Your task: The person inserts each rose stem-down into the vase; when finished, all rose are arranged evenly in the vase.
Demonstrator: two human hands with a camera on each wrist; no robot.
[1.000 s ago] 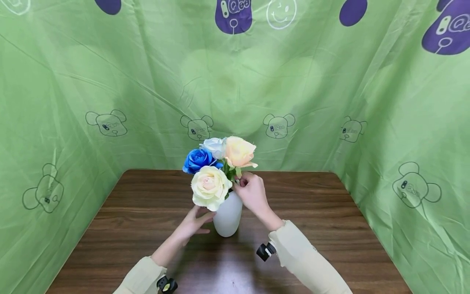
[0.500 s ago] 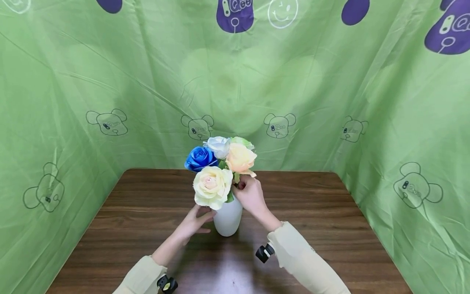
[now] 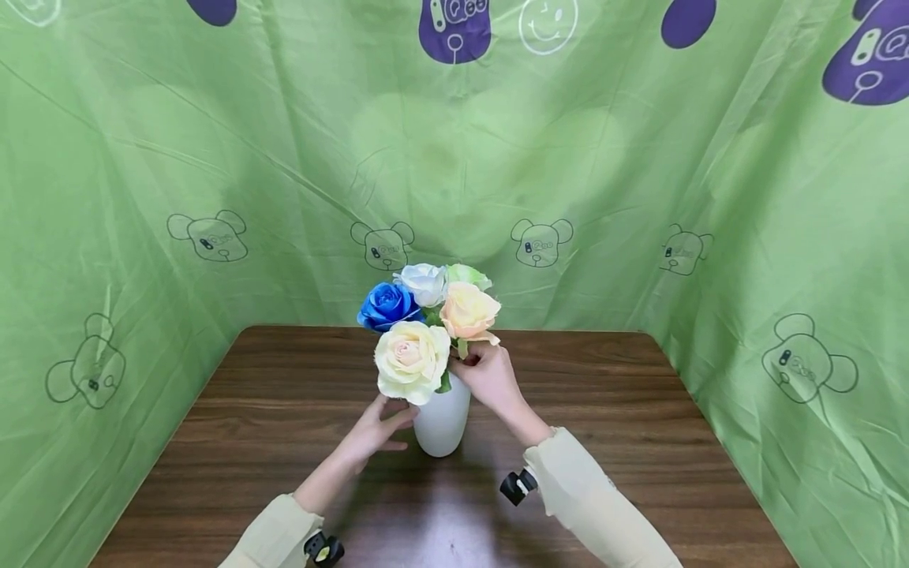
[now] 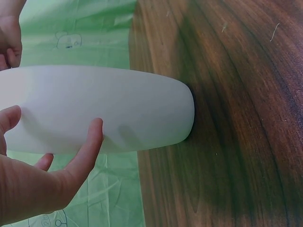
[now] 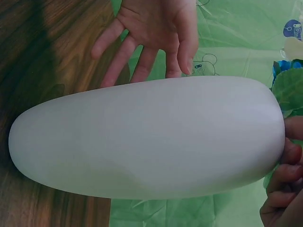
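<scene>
A white vase [image 3: 442,422] stands upright on the table, filled with artificial roses. Cream [image 3: 412,361], blue [image 3: 387,306], pale white-blue [image 3: 424,284] and light green [image 3: 469,275] blooms cluster above its mouth. At the right is a peach rose [image 3: 469,312], its stem pinched by my right hand [image 3: 490,379] just over the rim. My left hand [image 3: 371,435] steadies the vase's left side, fingers spread and lightly bent, tips at the wall in the left wrist view. In the right wrist view, curled right fingers [image 5: 279,189] sit at the vase's mouth beside a green leaf [image 5: 289,90].
The brown wood-grain table [image 3: 604,442] carries the vase near its middle. Green printed cloth [image 3: 454,158] hangs behind and along both sides. A black wrist camera sits at each cuff, the right one [image 3: 518,487] and the left one [image 3: 323,549].
The peach rose has come down lower, toward the vase, and the light green rose behind it now shows. My right hand stayed at the stem; the left hand kept its place.
</scene>
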